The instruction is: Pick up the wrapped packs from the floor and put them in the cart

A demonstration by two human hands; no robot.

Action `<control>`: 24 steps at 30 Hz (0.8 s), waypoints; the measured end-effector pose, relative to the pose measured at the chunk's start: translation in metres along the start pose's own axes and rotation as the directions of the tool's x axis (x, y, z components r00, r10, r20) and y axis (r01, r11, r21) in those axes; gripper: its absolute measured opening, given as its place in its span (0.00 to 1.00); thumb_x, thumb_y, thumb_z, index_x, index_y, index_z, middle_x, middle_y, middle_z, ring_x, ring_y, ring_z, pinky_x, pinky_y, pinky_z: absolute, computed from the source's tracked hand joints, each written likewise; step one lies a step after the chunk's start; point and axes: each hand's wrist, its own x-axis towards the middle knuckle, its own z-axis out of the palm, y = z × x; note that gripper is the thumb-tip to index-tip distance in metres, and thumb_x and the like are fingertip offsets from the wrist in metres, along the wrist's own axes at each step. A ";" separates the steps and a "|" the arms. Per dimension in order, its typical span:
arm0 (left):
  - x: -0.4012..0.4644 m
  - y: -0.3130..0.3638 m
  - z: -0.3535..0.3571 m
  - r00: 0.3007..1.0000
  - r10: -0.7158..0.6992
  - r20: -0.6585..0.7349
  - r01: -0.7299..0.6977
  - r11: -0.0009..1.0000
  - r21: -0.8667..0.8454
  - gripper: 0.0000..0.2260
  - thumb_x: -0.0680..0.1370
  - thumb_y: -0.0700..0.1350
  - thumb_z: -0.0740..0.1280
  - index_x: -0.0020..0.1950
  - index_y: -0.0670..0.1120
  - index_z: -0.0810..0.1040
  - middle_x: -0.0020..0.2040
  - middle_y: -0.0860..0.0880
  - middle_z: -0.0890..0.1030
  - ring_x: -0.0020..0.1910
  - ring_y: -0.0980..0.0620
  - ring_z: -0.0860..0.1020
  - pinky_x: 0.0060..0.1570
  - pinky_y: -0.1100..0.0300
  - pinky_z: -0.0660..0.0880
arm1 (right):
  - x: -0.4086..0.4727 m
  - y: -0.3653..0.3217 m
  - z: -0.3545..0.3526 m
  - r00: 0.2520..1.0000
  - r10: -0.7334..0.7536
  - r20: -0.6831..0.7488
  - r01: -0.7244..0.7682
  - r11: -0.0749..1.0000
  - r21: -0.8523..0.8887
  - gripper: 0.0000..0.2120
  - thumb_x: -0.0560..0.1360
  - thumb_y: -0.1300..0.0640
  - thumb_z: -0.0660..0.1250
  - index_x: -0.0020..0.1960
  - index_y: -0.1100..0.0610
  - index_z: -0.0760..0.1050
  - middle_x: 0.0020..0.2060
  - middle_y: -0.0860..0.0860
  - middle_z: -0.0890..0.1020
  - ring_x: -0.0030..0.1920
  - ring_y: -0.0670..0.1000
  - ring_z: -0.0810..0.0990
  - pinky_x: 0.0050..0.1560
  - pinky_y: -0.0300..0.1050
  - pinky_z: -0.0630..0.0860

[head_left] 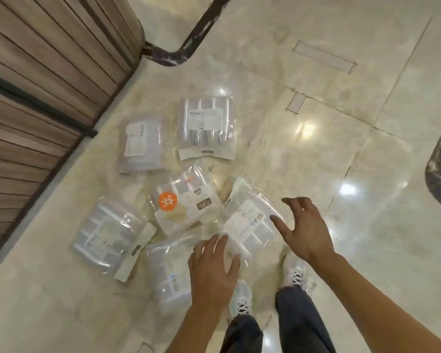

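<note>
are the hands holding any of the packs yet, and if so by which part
Nothing is held. The left hand and right hand are both open with fingers spread, above the clear plastic wrapped packs on the glossy marble floor.

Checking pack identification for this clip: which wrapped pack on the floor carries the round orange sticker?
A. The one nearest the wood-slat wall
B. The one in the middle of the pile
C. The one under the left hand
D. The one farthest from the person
B: the orange sticker sits on the middle pack, with other packs all around it and neither hand on it.
</note>
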 end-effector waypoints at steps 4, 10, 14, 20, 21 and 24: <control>0.063 -0.040 0.119 0.987 -0.143 0.072 0.143 0.990 0.007 0.29 0.79 0.66 0.58 0.77 0.55 0.70 0.78 0.50 0.70 0.74 0.45 0.68 0.71 0.43 0.70 | 0.077 0.074 0.096 0.986 -0.032 0.162 0.048 0.994 -0.094 0.30 0.77 0.36 0.65 0.74 0.50 0.71 0.66 0.55 0.73 0.62 0.59 0.76 0.60 0.53 0.76; 0.105 -0.078 0.254 0.912 -0.398 0.099 0.409 0.902 -0.137 0.38 0.78 0.65 0.67 0.83 0.60 0.54 0.84 0.50 0.46 0.82 0.45 0.49 0.77 0.47 0.57 | 0.167 0.142 0.207 0.952 -0.060 0.301 0.132 0.965 -0.227 0.41 0.73 0.32 0.68 0.80 0.43 0.58 0.75 0.58 0.64 0.69 0.63 0.72 0.67 0.56 0.74; 0.119 -0.078 0.284 0.828 -0.555 0.078 0.545 0.766 -0.341 0.43 0.74 0.63 0.73 0.83 0.59 0.53 0.84 0.52 0.44 0.82 0.53 0.47 0.76 0.52 0.56 | 0.180 0.168 0.255 0.928 0.015 0.371 0.017 0.996 -0.084 0.50 0.67 0.27 0.71 0.79 0.30 0.46 0.77 0.57 0.61 0.72 0.63 0.69 0.69 0.61 0.72; 0.112 -0.063 0.285 0.850 -0.522 0.069 0.518 0.804 -0.292 0.43 0.71 0.65 0.74 0.82 0.60 0.58 0.84 0.53 0.46 0.80 0.50 0.53 0.72 0.52 0.62 | 0.156 0.173 0.259 0.943 0.092 0.320 -0.102 0.995 0.015 0.56 0.59 0.22 0.71 0.77 0.27 0.43 0.58 0.54 0.73 0.54 0.58 0.77 0.58 0.57 0.77; 0.109 -0.060 0.281 0.862 -0.501 0.077 0.501 0.818 -0.282 0.43 0.71 0.66 0.74 0.81 0.61 0.59 0.84 0.54 0.47 0.79 0.50 0.54 0.71 0.53 0.62 | 0.151 0.171 0.252 0.948 0.111 0.300 -0.115 0.993 -0.003 0.56 0.58 0.21 0.71 0.77 0.27 0.44 0.57 0.54 0.73 0.54 0.58 0.77 0.57 0.56 0.78; 0.101 -0.043 0.266 0.867 -0.486 0.104 0.493 0.813 -0.310 0.43 0.68 0.68 0.74 0.80 0.64 0.59 0.84 0.56 0.47 0.80 0.50 0.54 0.73 0.50 0.63 | 0.135 0.164 0.221 0.957 0.152 0.245 -0.159 0.987 0.009 0.56 0.58 0.22 0.72 0.77 0.29 0.45 0.56 0.54 0.73 0.55 0.58 0.77 0.55 0.56 0.78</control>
